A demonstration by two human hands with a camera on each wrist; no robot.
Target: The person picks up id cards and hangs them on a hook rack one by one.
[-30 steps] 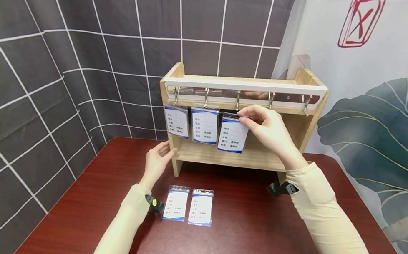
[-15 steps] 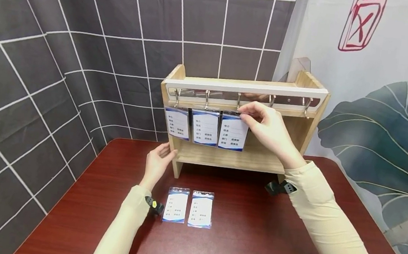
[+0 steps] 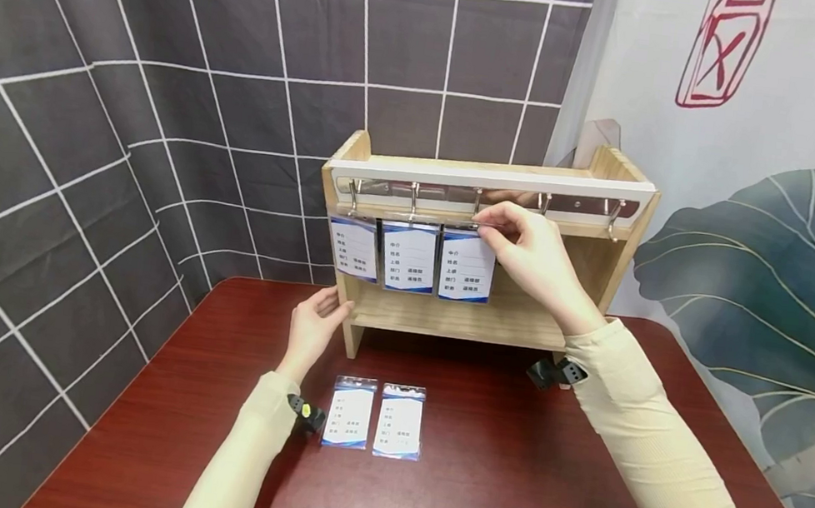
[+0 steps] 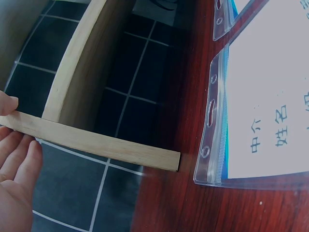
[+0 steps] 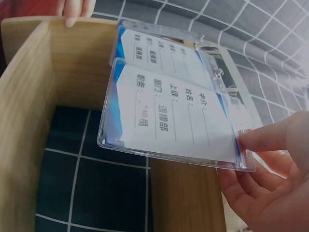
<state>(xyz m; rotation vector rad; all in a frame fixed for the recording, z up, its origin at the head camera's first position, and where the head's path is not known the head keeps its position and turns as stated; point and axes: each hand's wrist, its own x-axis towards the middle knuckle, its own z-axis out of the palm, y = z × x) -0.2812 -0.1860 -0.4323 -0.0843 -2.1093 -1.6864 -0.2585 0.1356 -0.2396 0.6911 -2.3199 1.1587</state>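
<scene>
My right hand [image 3: 532, 251] pinches the top right corner of a clear badge holder [image 3: 466, 267] with a white and blue card, up at the third hook [image 3: 477, 202]. Whether the slot is over the hook is hidden by the fingers. In the right wrist view, thumb and fingers [image 5: 270, 140] lie on either side of the holder's plastic edge. Two more badge holders hang to its left, one at the middle [image 3: 409, 258] and one at the end [image 3: 354, 250]. My left hand [image 3: 313, 331] holds the left side panel of the wooden rack [image 4: 96, 140], thumb and fingers on opposite faces.
Two badge holders, a left one [image 3: 349, 415] and a right one [image 3: 400, 422], lie flat on the dark red table [image 3: 502, 483] before the rack. Two hooks, including the far right one [image 3: 614, 219], carry no badge. A gridded dark cloth [image 3: 243, 109] stands behind.
My right hand has lifted the badge holder slightly up to the hook, level with the other hanging ones. The left hand stays on the rack.
</scene>
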